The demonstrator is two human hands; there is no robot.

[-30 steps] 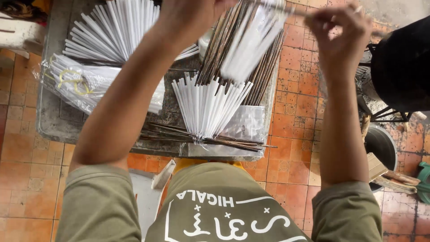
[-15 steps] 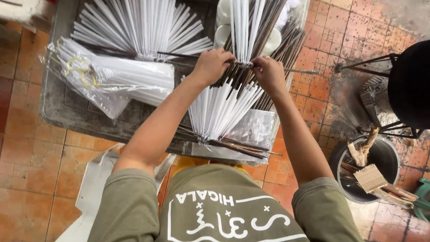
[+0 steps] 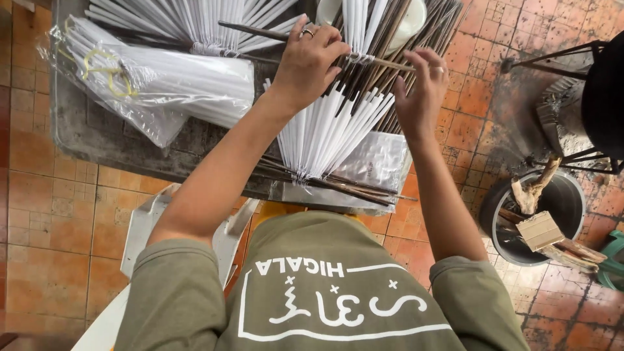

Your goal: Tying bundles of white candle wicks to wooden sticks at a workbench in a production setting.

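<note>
While left hand grips a thin brown stick, right hand spread open, bucket holding wood scraps.

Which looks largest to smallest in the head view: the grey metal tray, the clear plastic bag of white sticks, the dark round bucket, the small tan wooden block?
1. Grey metal tray
2. Clear plastic bag of white sticks
3. Dark round bucket, though it sits lower, farther from the camera
4. Small tan wooden block

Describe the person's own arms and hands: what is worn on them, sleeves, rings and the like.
Both arms are bare from short olive-green T-shirt sleeves down. The left hand wears a ring with a small pale stone on one finger. The right hand wears a plain pale band. No gloves, watch or bracelets show.
</note>
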